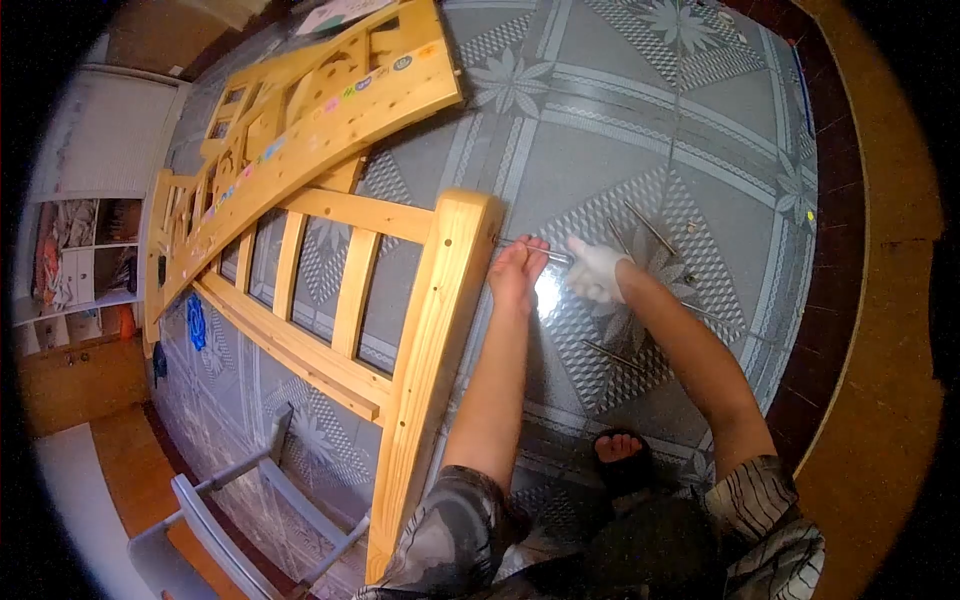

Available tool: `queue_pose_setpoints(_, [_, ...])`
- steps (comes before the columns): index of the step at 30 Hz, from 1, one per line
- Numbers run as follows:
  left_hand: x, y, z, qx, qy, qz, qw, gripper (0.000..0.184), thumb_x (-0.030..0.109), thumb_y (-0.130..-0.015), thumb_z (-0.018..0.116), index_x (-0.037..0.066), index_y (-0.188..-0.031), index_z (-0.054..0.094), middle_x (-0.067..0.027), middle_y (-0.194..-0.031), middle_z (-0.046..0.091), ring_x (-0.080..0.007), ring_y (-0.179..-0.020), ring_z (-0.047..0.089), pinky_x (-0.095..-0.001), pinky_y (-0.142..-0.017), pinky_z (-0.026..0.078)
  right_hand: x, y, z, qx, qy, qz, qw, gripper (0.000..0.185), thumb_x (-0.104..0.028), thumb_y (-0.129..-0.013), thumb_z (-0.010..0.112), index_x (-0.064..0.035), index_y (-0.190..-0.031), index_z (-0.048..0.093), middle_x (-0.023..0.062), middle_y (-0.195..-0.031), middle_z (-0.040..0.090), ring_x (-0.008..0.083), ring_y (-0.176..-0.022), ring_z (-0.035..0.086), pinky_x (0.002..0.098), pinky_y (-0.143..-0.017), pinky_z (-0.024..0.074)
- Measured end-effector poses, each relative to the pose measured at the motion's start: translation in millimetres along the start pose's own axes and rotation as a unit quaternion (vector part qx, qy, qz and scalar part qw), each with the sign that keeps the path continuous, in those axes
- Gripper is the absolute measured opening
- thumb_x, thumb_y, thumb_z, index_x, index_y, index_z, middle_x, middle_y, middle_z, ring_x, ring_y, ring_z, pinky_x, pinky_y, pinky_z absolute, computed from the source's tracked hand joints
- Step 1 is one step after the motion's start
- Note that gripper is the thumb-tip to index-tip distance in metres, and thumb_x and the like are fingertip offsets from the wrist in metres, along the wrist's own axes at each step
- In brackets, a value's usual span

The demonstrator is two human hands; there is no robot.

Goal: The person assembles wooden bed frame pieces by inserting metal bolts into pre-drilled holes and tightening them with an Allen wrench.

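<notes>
My left hand (520,268), bare, pinches a thin silvery metal rod (556,257) beside the top of a wooden post (455,225). The rod points from the post's side toward my right hand (597,270), which wears a white glove. The gloved fingers are curled, with the thumb raised near the rod's outer end; what lies inside them is hidden. The post belongs to a pale wooden slatted bed frame end (350,285) lying on the floor. Small dark holes dot the post's face. Several long metal rods, one of them a slim one (650,228), lie on the tiles around my right hand.
Another wooden panel (330,135) with stickers leans across the frame at the upper left. A grey metal-legged chair or stool (215,530) stands at the lower left. Blue cord (196,322) lies near the frame. Open shelves (95,250) stand far left; my sandalled foot (622,455) is below.
</notes>
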State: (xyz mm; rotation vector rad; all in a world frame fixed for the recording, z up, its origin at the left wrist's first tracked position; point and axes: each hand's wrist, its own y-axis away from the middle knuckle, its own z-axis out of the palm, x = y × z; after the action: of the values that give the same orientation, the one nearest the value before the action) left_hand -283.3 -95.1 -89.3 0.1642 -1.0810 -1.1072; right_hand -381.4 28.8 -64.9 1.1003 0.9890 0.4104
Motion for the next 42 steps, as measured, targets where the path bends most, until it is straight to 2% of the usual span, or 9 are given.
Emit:
queue_pose_setpoints(8, [1.0, -1.4, -2.5, -0.021, 0.015, -0.007, 1.0, 0.019, 0.012, -0.083, 0.046, -0.003, -0.096, 0.047, -0.0144, -0.095, 0.054, -0.0256, -0.088, 0.055, -0.0317, -0.075, 0.047, 5.6, -25.1, 24.7, 0.007, -0.455, 0.035, 0.89, 0.023, -0.027, -0.084, 0.039, -0.0076, -0.072, 0.045, 0.0005, -0.057, 0.044, 0.0061, -0.037, 0.032, 0.0175, -0.029, 0.0215])
queue_pose_setpoints(13, [0.1, -2.4, -3.4, -0.014, -0.006, -0.007, 1.0, 0.019, 0.013, -0.083, 0.047, -0.003, -0.094, 0.047, -0.0145, -0.092, 0.055, -0.0253, -0.086, 0.056, -0.0303, -0.072, 0.049, 17.1, -14.7, 28.7, 0.342, 0.175, -0.319, 0.866, 0.024, -0.025, -0.079, 0.044, -0.0019, -0.075, 0.046, 0.0167, -0.065, 0.056, 0.0301, -0.057, 0.055, 0.0391, -0.052, 0.0421])
queue_pose_setpoints(21, [-2.5, -5.3, -2.9, 0.013, -0.004, 0.013, 1.0, 0.015, 0.011, -0.082, 0.048, -0.001, -0.091, 0.048, -0.0141, -0.091, 0.055, -0.0252, -0.082, 0.056, -0.033, -0.071, 0.049, 13.0, 0.8, 24.5, 0.395, 0.253, -0.353, 0.81, 0.025, -0.028, -0.079, 0.045, -0.0033, -0.078, 0.05, 0.015, -0.063, 0.055, 0.03, -0.056, 0.055, 0.0389, -0.052, 0.0413])
queue_pose_setpoints(23, [-3.2, -5.0, -3.3, 0.009, 0.007, 0.012, 1.0, 0.014, 0.01, -0.082, 0.048, -0.001, -0.091, 0.048, -0.0142, -0.091, 0.055, -0.0256, -0.083, 0.056, -0.0335, -0.072, 0.048, 5.2, 5.1, 22.4, 0.087, 0.012, -0.169, 0.982, 0.019, -0.022, -0.078, 0.048, -0.0042, -0.08, 0.051, 0.0078, -0.058, 0.054, 0.0165, -0.045, 0.051, 0.0297, -0.042, 0.0394])
queue_pose_setpoints(29, [-3.6, -4.6, -8.1, -0.013, 0.049, 0.016, 0.999, 0.011, 0.006, -0.082, 0.046, -0.002, -0.089, 0.047, -0.0168, -0.094, 0.053, -0.0297, -0.09, 0.054, -0.0374, -0.078, 0.047, 27.4, -46.2, 10.1, 0.034, 0.122, -0.374, 0.919, 0.016, -0.019, -0.079, 0.047, -0.0044, -0.081, 0.053, 0.0034, -0.054, 0.051, 0.0086, -0.04, 0.042, 0.0243, -0.034, 0.0336])
queue_pose_setpoints(36, [-2.0, -4.3, -4.2, -0.012, 0.049, 0.011, 0.999, 0.013, 0.006, -0.082, 0.045, -0.002, -0.093, 0.046, -0.0167, -0.094, 0.053, -0.0296, -0.091, 0.053, -0.0382, -0.08, 0.045, -2.7, -2.9, -1.9, -0.06, 0.095, -0.223, 0.968, 0.016, -0.019, -0.079, 0.047, -0.0046, -0.086, 0.052, 0.0029, -0.057, 0.051, 0.0085, -0.044, 0.045, 0.0246, -0.042, 0.0393])
queue_pose_setpoints(39, [-0.4, -5.1, -4.7, -0.018, 0.016, 0.006, 1.0, 0.017, 0.008, -0.082, 0.045, -0.002, -0.096, 0.045, -0.0167, -0.095, 0.053, -0.0286, -0.09, 0.053, -0.0367, -0.08, 0.046, 4.0, -12.8, -1.7, 0.011, 0.215, -0.317, 0.924, 0.019, -0.02, -0.079, 0.047, -0.0051, -0.089, 0.051, 0.0057, -0.063, 0.054, 0.015, -0.052, 0.052, 0.0294, -0.05, 0.0429])
queue_pose_setpoints(41, [1.0, -3.9, -3.6, -0.017, 0.012, 0.001, 1.0, 0.018, 0.009, -0.082, 0.045, -0.003, -0.097, 0.045, -0.0167, -0.096, 0.052, -0.0281, -0.09, 0.054, -0.0358, -0.079, 0.046, 13.5, -16.4, -1.1, 0.271, 0.507, -0.505, 0.643, 0.022, -0.023, -0.08, 0.045, -0.006, -0.093, 0.05, 0.0086, -0.068, 0.055, 0.0229, -0.062, 0.056, 0.0337, -0.055, 0.0442])
queue_pose_setpoints(42, [1.0, -4.1, -3.8, -0.015, 0.008, -0.002, 1.0, 0.019, 0.009, -0.083, 0.045, -0.003, -0.098, 0.044, -0.0168, -0.097, 0.052, -0.0275, -0.089, 0.054, -0.0348, -0.079, 0.046, 16.4, -13.3, 1.2, 0.273, 0.507, -0.505, 0.643, 0.022, -0.023, -0.08, 0.045, -0.006, -0.093, 0.05, 0.0086, -0.068, 0.055, 0.0229, -0.062, 0.056, 0.0337, -0.055, 0.0442])
